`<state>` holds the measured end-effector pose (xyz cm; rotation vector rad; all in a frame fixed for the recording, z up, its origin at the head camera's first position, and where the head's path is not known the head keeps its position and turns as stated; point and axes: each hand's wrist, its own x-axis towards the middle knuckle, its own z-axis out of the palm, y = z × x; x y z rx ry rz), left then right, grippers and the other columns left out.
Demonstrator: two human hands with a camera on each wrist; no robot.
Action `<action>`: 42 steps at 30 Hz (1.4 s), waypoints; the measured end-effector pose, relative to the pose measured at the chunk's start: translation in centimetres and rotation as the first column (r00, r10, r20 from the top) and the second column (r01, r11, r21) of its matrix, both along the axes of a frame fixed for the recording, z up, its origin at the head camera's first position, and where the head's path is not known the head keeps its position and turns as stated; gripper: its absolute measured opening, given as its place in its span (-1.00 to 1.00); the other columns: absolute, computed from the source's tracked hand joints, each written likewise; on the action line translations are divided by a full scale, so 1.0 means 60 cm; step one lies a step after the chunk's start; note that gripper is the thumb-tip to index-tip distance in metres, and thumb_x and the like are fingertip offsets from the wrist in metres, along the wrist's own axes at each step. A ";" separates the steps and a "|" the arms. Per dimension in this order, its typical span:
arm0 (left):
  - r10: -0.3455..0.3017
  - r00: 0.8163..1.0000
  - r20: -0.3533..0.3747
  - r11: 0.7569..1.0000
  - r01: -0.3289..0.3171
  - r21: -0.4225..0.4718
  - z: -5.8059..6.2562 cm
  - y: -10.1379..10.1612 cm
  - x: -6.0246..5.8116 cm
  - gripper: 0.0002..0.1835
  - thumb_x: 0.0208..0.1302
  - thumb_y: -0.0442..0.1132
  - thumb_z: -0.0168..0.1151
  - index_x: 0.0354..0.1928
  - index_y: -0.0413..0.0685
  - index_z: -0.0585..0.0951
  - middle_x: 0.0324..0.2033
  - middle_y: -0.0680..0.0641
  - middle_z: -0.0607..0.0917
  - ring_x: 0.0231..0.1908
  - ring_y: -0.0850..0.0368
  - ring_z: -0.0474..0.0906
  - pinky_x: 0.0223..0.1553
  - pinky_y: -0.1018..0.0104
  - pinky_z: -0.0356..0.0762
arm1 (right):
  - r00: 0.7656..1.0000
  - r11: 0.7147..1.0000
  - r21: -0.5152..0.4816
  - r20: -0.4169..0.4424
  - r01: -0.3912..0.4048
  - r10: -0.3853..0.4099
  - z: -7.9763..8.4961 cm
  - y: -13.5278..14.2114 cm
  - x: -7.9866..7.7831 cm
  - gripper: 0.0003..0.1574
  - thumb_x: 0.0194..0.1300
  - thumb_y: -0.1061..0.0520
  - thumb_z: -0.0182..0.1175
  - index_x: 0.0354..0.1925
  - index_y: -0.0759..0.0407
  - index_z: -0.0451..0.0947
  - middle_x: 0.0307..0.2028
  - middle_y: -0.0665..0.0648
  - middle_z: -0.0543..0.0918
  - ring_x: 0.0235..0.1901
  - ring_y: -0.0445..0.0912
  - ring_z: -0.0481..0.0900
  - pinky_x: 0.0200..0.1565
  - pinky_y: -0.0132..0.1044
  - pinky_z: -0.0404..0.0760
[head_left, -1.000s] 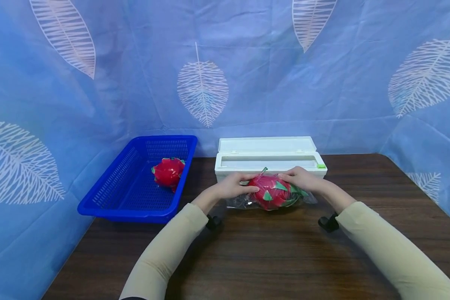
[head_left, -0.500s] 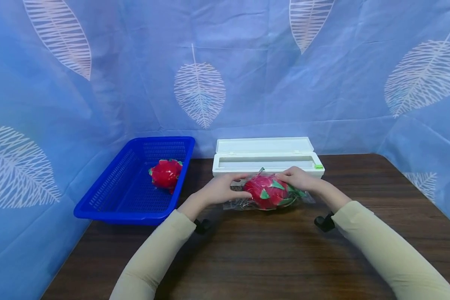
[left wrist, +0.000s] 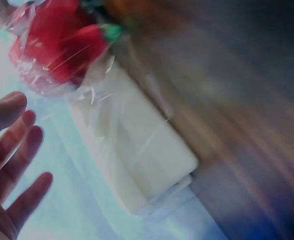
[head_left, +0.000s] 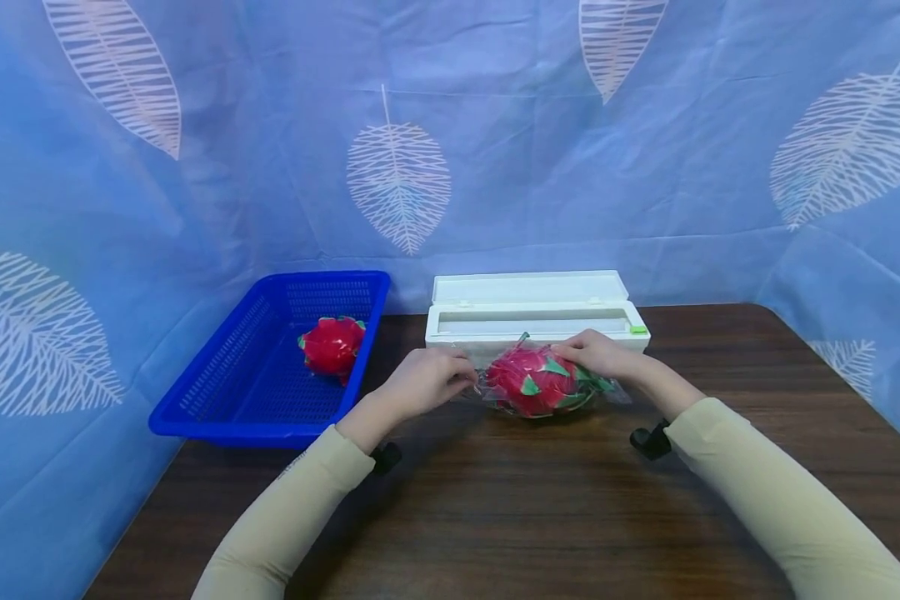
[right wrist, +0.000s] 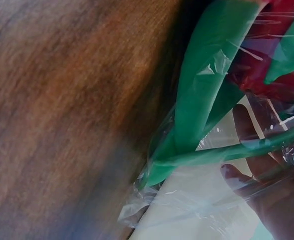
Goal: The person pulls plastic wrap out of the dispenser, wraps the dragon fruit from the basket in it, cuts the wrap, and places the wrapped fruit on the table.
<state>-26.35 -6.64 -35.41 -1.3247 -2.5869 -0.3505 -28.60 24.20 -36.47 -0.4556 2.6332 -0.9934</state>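
A red dragon fruit (head_left: 531, 383) with green scales, wrapped in clear plastic film (left wrist: 94, 95), lies on the table in front of a long white box (head_left: 465, 333). My right hand (head_left: 598, 354) holds its upper right side; in the right wrist view its fingertips (right wrist: 232, 175) show behind the film and green scales. My left hand (head_left: 431, 382) is off the fruit, at the film's left end. Its fingers (left wrist: 31, 195) are spread apart in the left wrist view, with the wrapped fruit just beyond them.
A blue basket (head_left: 251, 432) stands at the left, holding another red dragon fruit (head_left: 332, 346). The white box's lid (head_left: 528, 288) is raised, and a green slider (head_left: 638, 331) sits at its right end. A blue leaf-patterned cloth (head_left: 495, 183) hangs behind the brown table (head_left: 525, 508).
My left hand has let go of the wrapped dragon fruit's left side and moved left to the film's end. The right hand stays on the fruit.
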 end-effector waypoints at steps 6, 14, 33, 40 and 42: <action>0.041 0.998 0.051 0.994 -0.046 0.097 0.015 0.017 -0.013 -0.91 0.27 -0.22 0.33 -0.20 -0.01 0.72 -0.38 0.10 0.59 -0.41 0.25 0.49 -0.35 0.44 0.50 | 1.000 1.000 -0.002 0.000 -0.001 0.001 -0.004 -0.003 -0.002 -0.47 0.53 -0.05 -0.04 -0.10 0.33 0.68 -0.39 0.05 0.64 -0.31 -0.07 0.49 -0.19 -0.18 0.47; 0.005 0.970 0.242 1.000 0.000 -0.021 0.011 0.004 -0.009 -0.60 0.13 0.07 0.43 -0.03 0.08 0.68 -0.20 0.09 0.66 -0.22 0.22 0.58 -0.16 0.33 0.56 | 1.000 1.000 0.012 -0.022 -0.018 0.018 -0.009 -0.004 -0.003 -0.46 0.52 -0.06 -0.03 -0.04 0.37 0.65 -0.31 0.09 0.68 -0.27 -0.07 0.53 -0.12 -0.10 0.52; 0.081 0.960 0.268 0.946 -0.159 0.281 -0.031 0.054 -0.031 -0.92 0.24 -0.33 0.34 -0.24 -0.10 0.75 -0.34 0.00 0.69 -0.31 0.19 0.62 -0.23 0.45 0.57 | 0.997 0.998 0.028 -0.055 -0.060 0.062 -0.002 -0.002 0.000 -0.52 0.54 0.00 -0.05 -0.16 0.30 0.68 -0.45 0.01 0.59 -0.38 -0.09 0.44 -0.25 -0.21 0.42; 0.112 0.927 0.357 0.895 -0.251 0.370 -0.038 0.061 -0.022 -0.85 0.24 -0.27 0.36 -0.16 -0.09 0.77 -0.25 -0.02 0.76 -0.23 0.16 0.66 -0.24 0.46 0.58 | 0.996 0.998 0.019 -0.065 -0.061 0.062 -0.002 0.001 0.001 -0.53 0.54 0.02 -0.05 -0.10 0.34 0.67 -0.41 0.03 0.63 -0.37 -0.09 0.47 -0.23 -0.20 0.46; 0.113 0.925 0.362 0.897 -0.252 0.364 -0.039 0.062 -0.019 -0.80 0.23 -0.22 0.38 -0.13 -0.08 0.76 -0.21 -0.02 0.75 -0.18 0.15 0.65 -0.21 0.42 0.59 | 0.995 0.998 0.018 -0.071 -0.064 0.065 -0.003 0.003 0.000 -0.54 0.54 0.03 -0.05 -0.16 0.31 0.68 -0.46 0.02 0.59 -0.40 -0.09 0.44 -0.26 -0.21 0.43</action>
